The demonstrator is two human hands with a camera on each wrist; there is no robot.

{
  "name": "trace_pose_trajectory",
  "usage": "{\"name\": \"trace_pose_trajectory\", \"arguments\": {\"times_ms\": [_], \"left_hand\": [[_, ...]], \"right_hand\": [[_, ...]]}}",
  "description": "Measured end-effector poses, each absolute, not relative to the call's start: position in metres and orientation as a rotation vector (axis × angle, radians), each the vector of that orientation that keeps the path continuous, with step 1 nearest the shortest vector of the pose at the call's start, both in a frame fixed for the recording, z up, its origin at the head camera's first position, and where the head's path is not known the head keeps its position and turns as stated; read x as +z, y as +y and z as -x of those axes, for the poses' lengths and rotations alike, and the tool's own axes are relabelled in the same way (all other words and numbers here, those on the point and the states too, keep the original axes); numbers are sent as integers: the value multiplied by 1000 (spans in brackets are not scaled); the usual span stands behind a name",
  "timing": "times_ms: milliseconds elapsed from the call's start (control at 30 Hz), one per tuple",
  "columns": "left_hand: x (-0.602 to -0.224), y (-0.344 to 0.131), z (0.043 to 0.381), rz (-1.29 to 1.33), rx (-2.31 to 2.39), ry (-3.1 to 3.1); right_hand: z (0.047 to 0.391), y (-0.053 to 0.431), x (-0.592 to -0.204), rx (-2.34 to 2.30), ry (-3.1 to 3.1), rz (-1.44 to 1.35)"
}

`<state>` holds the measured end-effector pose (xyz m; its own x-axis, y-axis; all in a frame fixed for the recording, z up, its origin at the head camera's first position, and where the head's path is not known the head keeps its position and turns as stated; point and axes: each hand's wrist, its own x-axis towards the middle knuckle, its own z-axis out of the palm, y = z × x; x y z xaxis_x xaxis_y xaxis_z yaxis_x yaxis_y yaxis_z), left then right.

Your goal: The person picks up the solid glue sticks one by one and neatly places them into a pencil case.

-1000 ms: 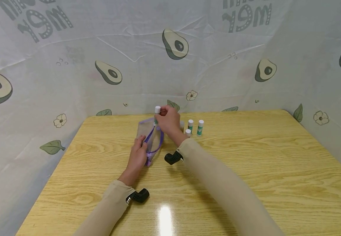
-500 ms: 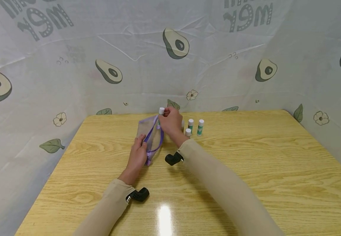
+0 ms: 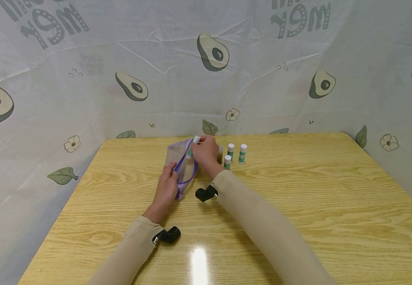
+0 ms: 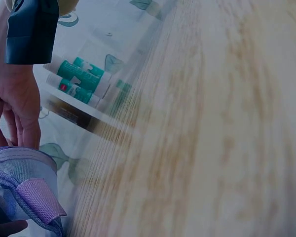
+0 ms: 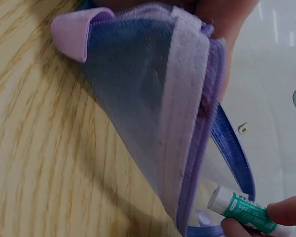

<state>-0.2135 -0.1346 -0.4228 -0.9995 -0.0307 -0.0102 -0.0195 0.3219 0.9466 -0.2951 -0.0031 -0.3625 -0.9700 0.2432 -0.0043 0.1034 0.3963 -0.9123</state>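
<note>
Fingers of the left hand [image 3: 167, 184], left of centre in the head view, lay along the near left side of a purple-edged mesh pouch [image 3: 172, 152], just as they had a second earlier; whether they pinched its rim or merely pressed on it, I could not tell; the pouch rested slantwise at mid-frame on the wood-grain table [image 3: 316, 178], its mouth gaping toward the right. Slightly farther off, the right hand [image 3: 206, 151] pinched a glue stick [image 5: 254, 217] narrowly between finger and thumb; over the last second the stick had sunk and tipped from upright to a slant, its upper end leaning to the upper right; I judged that this brought its lower end to the pouch's mouth, with release not yet made.

Much stayed uncertain; the left hand was cut off by the top edge of the right wrist view; at lower right there, the stick's tip showed inside the rim's outline, though how deep it reached was unclear. Beyond, right of centre in the head view, three standing glue sticks [image 3: 242, 155] were visible, the nearest more exposed than before; a brownish object [image 3: 220, 155] beside them was partly covered by the right hand, its kind unreadable; farthest back, the avocado-print cloth [image 3: 177, 114] carried lettering cropped at the top.
</note>
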Motion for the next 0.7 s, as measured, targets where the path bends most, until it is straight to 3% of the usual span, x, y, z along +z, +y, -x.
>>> {"name": "trace_pose_trajectory", "arguments": {"times_ms": [700], "left_hand": [[-423, -135, 215, -75, -1828, -2539]], "right_hand": [[294, -10, -372, 1749, -2530, 464]]}}
